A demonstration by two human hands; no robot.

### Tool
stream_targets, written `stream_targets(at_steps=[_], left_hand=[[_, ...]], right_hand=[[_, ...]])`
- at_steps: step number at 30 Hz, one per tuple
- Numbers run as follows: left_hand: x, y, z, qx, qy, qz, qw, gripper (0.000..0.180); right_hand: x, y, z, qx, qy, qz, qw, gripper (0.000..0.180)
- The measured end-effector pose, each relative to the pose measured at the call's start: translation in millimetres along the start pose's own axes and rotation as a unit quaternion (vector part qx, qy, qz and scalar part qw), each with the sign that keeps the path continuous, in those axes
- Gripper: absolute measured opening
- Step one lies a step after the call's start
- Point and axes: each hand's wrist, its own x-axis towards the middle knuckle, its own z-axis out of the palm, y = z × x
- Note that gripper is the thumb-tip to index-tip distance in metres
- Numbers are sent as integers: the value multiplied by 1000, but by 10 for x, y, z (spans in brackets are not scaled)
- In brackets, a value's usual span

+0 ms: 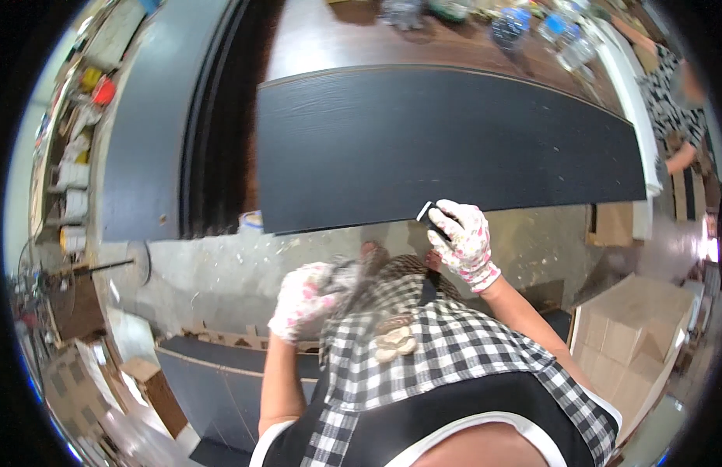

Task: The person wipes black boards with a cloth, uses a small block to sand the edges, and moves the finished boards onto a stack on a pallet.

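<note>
Edge work on a dark panel (446, 136) lying flat on the bench (338, 39). Right hand (464, 237), gloved, is closed around a small black-and-white block (429, 215), possibly a scraper, at the panel's near edge. Left hand (305, 300) is loosely curled at the apron; what it holds cannot be told. Risk: with the panel unsteadied, the block may slip off the edge.

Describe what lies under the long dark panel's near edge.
Below the dark panel, pale littered floor shows. The gloved right hand holds a small tool at that edge; whatever supports the panel is hidden.
</note>
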Motion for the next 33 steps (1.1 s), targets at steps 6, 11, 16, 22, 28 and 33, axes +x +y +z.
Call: stream_targets(at_steps=[6, 11, 16, 22, 28, 33], left_hand=[[-70, 36, 239, 7, -86, -86, 993, 46], [-84, -265, 511, 56, -74, -90, 992, 57], [-119, -441, 485, 43, -73, -70, 994, 67], [32, -395, 466, 61, -87, -93, 990, 53], [87, -73, 201, 56, 25, -9, 998, 40], [242, -71, 61, 8, -117, -12, 993, 52]], right_hand=[[710, -655, 794, 83, -88, -124, 985, 37], [1189, -1160, 1206, 75, -175, -199, 961, 28], [994, -881, 989, 105, -105, -185, 971, 29], [1156, -1117, 1209, 86, -155, -197, 964, 24], [1083, -1032, 1087, 97, -139, -197, 966, 26], [259, -142, 102, 6, -63, -36, 997, 23]])
